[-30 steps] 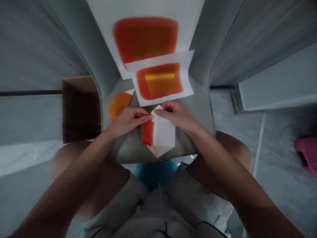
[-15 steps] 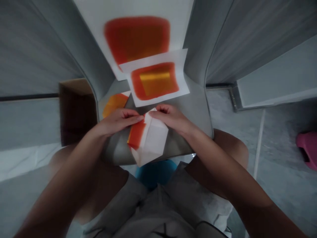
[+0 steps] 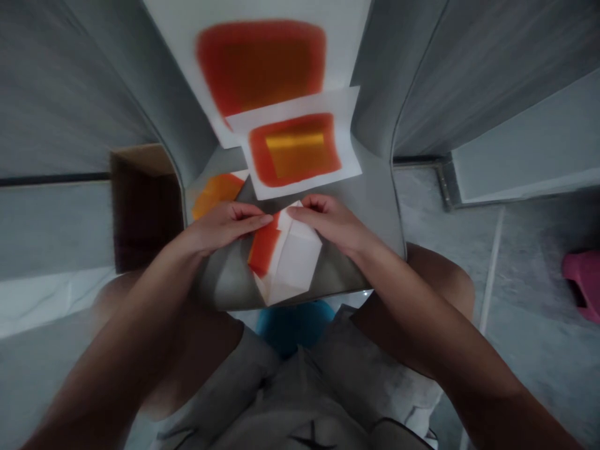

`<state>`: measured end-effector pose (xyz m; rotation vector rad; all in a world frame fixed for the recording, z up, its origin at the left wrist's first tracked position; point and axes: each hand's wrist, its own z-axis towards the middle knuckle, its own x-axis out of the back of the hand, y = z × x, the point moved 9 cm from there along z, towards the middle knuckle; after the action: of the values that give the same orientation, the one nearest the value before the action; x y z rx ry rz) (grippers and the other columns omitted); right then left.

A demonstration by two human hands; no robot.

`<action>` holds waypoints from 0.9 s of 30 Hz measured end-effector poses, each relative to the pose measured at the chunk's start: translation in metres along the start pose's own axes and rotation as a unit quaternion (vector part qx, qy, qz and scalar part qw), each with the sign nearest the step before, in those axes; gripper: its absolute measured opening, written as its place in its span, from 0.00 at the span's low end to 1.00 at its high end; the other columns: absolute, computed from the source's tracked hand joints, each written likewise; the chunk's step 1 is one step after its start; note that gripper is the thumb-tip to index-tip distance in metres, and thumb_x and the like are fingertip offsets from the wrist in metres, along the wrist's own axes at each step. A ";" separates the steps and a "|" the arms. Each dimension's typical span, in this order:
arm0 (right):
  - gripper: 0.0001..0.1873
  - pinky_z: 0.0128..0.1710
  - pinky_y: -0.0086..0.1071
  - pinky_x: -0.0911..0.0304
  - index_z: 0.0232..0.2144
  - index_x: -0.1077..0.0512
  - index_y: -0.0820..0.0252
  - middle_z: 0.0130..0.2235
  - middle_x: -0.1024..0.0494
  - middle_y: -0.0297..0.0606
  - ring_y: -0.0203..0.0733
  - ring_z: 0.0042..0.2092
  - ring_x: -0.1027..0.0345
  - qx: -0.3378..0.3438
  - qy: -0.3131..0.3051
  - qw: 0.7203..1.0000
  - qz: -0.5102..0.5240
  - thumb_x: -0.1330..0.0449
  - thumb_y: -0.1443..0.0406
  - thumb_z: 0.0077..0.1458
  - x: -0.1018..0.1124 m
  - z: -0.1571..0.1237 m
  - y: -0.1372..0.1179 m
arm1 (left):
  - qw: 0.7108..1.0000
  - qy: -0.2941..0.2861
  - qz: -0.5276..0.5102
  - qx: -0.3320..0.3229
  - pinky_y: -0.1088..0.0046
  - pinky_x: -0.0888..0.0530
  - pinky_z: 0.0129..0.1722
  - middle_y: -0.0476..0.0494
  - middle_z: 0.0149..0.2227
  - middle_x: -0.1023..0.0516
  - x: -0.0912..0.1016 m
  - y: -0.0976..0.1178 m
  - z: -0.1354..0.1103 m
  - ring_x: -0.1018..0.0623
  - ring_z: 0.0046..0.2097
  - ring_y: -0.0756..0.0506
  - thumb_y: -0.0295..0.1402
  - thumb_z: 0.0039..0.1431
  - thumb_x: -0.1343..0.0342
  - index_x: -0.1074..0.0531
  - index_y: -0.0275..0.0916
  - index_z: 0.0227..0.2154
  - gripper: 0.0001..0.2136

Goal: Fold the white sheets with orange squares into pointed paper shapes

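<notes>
A folded paper [image 3: 295,259], white with a red-orange part on its left side, is held up over the front of a grey chair seat [image 3: 370,200]. My left hand [image 3: 229,225] pinches its upper left edge between thumb and fingers. At the top right, my right hand [image 3: 325,219] grips the same paper, thumb on the near face and fingers behind. Creases cross the white face, and its lower end tapers to a point. Just beyond my left hand lies an orange and white paper piece [image 3: 218,192], partly covered by that hand.
Behind the hands, a white sheet with a red and gold print [image 3: 304,150] rests on the seat. A larger similar sheet [image 3: 262,62] leans on the backrest. On the floor are a brown box [image 3: 147,212], a blue round object [image 3: 295,325] and a pink item [image 3: 584,281].
The folded paper has risen slightly and shifted a little right, its lower point moving up. Both hands keep their hold. The view has moved slightly.
</notes>
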<state>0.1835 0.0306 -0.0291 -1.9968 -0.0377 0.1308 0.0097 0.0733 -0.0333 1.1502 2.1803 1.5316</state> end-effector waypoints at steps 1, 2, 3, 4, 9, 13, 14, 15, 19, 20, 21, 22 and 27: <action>0.19 0.30 0.29 0.42 0.26 0.28 0.56 0.28 0.28 0.30 0.35 0.31 0.37 0.001 -0.009 1.000 -0.001 0.28 0.51 0.50 0.000 0.000 0.000 | 1.000 -0.007 0.007 0.001 0.79 0.35 0.21 0.47 0.25 0.21 0.000 0.000 0.000 0.29 0.25 0.52 0.55 0.59 0.35 0.16 0.41 0.32 0.20; 0.19 0.30 0.30 0.41 0.27 0.27 0.56 0.28 0.27 0.30 0.35 0.32 0.36 0.003 -0.019 1.000 -0.002 0.28 0.50 0.50 -0.001 0.000 0.000 | 1.000 -0.014 0.016 0.002 0.79 0.34 0.21 0.47 0.26 0.21 -0.001 -0.001 0.000 0.28 0.25 0.51 0.56 0.59 0.36 0.16 0.41 0.32 0.20; 0.19 0.31 0.30 0.41 0.28 0.26 0.56 0.29 0.26 0.30 0.36 0.32 0.36 0.004 -0.030 1.000 -0.005 0.28 0.49 0.50 -0.003 0.000 0.000 | 0.999 -0.021 0.026 0.003 0.79 0.33 0.22 0.47 0.27 0.20 -0.002 -0.001 -0.001 0.27 0.27 0.51 0.56 0.59 0.36 0.16 0.41 0.32 0.21; 0.20 0.31 0.30 0.41 0.28 0.26 0.57 0.29 0.26 0.31 0.36 0.32 0.36 0.004 -0.039 0.999 -0.010 0.29 0.48 0.51 -0.004 -0.001 -0.001 | 0.999 -0.028 0.035 0.003 0.79 0.31 0.24 0.46 0.28 0.19 -0.003 -0.002 -0.001 0.26 0.28 0.50 0.56 0.59 0.36 0.16 0.41 0.33 0.21; 0.22 0.33 0.33 0.40 0.30 0.22 0.58 0.32 0.23 0.36 0.40 0.35 0.34 0.003 -0.050 0.998 -0.043 0.30 0.45 0.54 -0.006 -0.004 -0.005 | 0.998 -0.036 0.055 -0.023 0.78 0.27 0.30 0.45 0.35 0.15 -0.006 0.003 0.000 0.22 0.34 0.49 0.52 0.62 0.36 0.15 0.43 0.37 0.18; 0.20 0.34 0.35 0.38 0.30 0.22 0.57 0.33 0.22 0.37 0.42 0.36 0.33 0.019 -0.030 0.998 -0.051 0.31 0.47 0.55 -0.001 -0.004 -0.007 | 0.996 -0.045 0.063 -0.034 0.79 0.26 0.31 0.46 0.34 0.15 -0.008 0.005 0.001 0.22 0.34 0.49 0.50 0.63 0.37 0.15 0.43 0.37 0.16; 0.19 0.33 0.36 0.38 0.29 0.22 0.57 0.32 0.22 0.37 0.43 0.36 0.33 0.022 -0.024 0.998 -0.056 0.31 0.48 0.55 0.000 -0.004 -0.007 | 0.996 -0.046 0.064 -0.037 0.79 0.26 0.32 0.46 0.35 0.15 -0.009 0.005 0.001 0.21 0.34 0.49 0.50 0.63 0.37 0.15 0.43 0.38 0.16; 0.17 0.33 0.37 0.37 0.28 0.22 0.56 0.32 0.22 0.38 0.44 0.36 0.32 0.024 -0.019 0.998 -0.062 0.31 0.49 0.55 0.001 -0.003 -0.007 | 0.996 -0.041 0.062 -0.042 0.79 0.26 0.32 0.46 0.35 0.15 -0.009 0.006 0.001 0.21 0.35 0.49 0.50 0.63 0.37 0.16 0.43 0.39 0.16; 0.15 0.33 0.38 0.35 0.29 0.22 0.55 0.32 0.21 0.39 0.46 0.38 0.31 0.031 -0.006 0.996 -0.082 0.32 0.51 0.56 0.000 -0.003 -0.009 | 0.996 0.004 0.052 -0.069 0.78 0.27 0.32 0.45 0.38 0.16 -0.008 0.014 0.003 0.21 0.36 0.48 0.52 0.64 0.39 0.18 0.43 0.45 0.18; 0.15 0.33 0.38 0.35 0.29 0.23 0.55 0.32 0.21 0.39 0.46 0.38 0.31 0.033 -0.004 0.995 -0.090 0.32 0.51 0.57 0.000 -0.003 -0.010 | 0.996 0.013 0.054 -0.074 0.78 0.27 0.32 0.45 0.38 0.16 -0.008 0.017 0.003 0.21 0.36 0.48 0.52 0.64 0.39 0.18 0.43 0.44 0.18; 0.15 0.33 0.37 0.36 0.29 0.23 0.55 0.32 0.21 0.39 0.46 0.38 0.31 0.035 -0.002 0.995 -0.098 0.33 0.50 0.57 -0.001 -0.003 -0.010 | 0.995 0.019 0.059 -0.078 0.77 0.28 0.32 0.45 0.37 0.17 -0.010 0.019 0.003 0.22 0.36 0.48 0.52 0.64 0.39 0.18 0.42 0.43 0.18; 0.15 0.33 0.37 0.36 0.29 0.23 0.54 0.32 0.21 0.39 0.46 0.38 0.31 0.039 -0.001 0.994 -0.105 0.33 0.50 0.57 -0.002 -0.003 -0.011 | 0.994 0.024 0.066 -0.081 0.77 0.28 0.31 0.46 0.36 0.17 -0.011 0.022 0.002 0.22 0.35 0.48 0.51 0.64 0.39 0.17 0.42 0.41 0.18; 0.17 0.31 0.37 0.41 0.26 0.25 0.56 0.29 0.24 0.37 0.42 0.33 0.35 0.073 -0.015 0.990 -0.122 0.35 0.51 0.59 -0.005 -0.004 -0.015 | 0.994 0.029 0.075 -0.076 0.77 0.32 0.29 0.48 0.31 0.19 -0.014 0.022 0.002 0.25 0.32 0.50 0.50 0.63 0.37 0.18 0.42 0.35 0.16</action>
<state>0.1795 0.0332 -0.0134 -1.8274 -0.2822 0.0059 0.0303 0.0675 -0.0183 1.2578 2.0121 1.7796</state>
